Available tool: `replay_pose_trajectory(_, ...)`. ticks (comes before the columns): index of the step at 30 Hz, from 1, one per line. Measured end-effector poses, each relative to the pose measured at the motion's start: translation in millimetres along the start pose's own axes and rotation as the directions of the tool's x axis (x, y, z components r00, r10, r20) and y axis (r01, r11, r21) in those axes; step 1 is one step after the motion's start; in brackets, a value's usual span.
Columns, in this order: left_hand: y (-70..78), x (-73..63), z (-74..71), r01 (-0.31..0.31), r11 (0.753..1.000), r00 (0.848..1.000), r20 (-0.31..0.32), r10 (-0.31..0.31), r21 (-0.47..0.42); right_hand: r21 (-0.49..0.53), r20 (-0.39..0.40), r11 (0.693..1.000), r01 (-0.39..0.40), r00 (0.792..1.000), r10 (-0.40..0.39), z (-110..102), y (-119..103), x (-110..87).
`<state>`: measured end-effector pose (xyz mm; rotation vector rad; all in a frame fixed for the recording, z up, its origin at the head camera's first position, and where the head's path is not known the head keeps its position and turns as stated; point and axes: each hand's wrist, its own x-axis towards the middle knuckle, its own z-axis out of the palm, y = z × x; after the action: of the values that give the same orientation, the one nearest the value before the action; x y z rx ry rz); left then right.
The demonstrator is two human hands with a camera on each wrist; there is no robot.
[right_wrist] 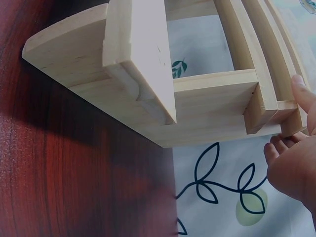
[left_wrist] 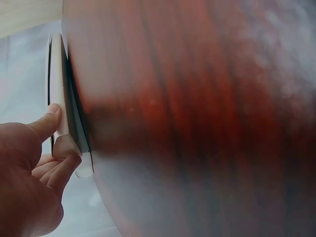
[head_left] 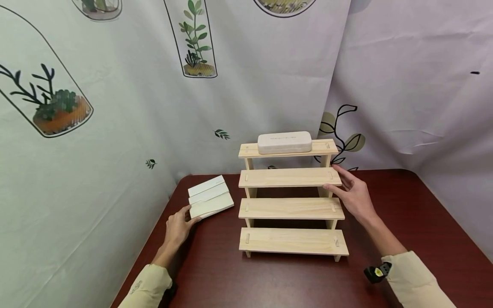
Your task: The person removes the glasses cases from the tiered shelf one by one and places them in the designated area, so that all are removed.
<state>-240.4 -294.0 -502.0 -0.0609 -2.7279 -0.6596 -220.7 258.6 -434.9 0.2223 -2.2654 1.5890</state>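
Observation:
A flat white case (head_left: 209, 196) with a cover creased into panels lies at the table's left side. My left hand (head_left: 177, 229) pinches its near left corner. In the left wrist view, the thumb is on one face of the case (left_wrist: 59, 84) and the fingers are at the other, with the edge tilted off the table. A pale wooden stepped rack (head_left: 290, 177) stands mid-table. My right hand (head_left: 356, 196) holds the right end of its second board from the top, thumb in front and fingers behind. The right wrist view has the hand (right_wrist: 296, 163) at the board's end.
An off-white oblong hard case (head_left: 285, 143) sits on the rack's top board. The dark red table (head_left: 308, 278) reaches back to a white curtain (head_left: 250, 85) printed with plants, which also hangs along the left and right sides.

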Motion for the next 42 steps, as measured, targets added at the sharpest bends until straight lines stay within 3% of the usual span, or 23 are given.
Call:
replay_pose_trajectory(24,-10.2,12.8,4.4,0.036,0.999,0.999,0.035,-0.037,0.022,-0.007,0.001,1.0,0.001,1.0,-0.001,0,1,0.2)
replay_pose_trajectory(42,-13.0,22.4,2.8,0.074,0.997,0.997,0.039,-0.073,-0.024,-0.013,0.005,1.0,-0.003,1.0,0.003,0,1,-0.6)
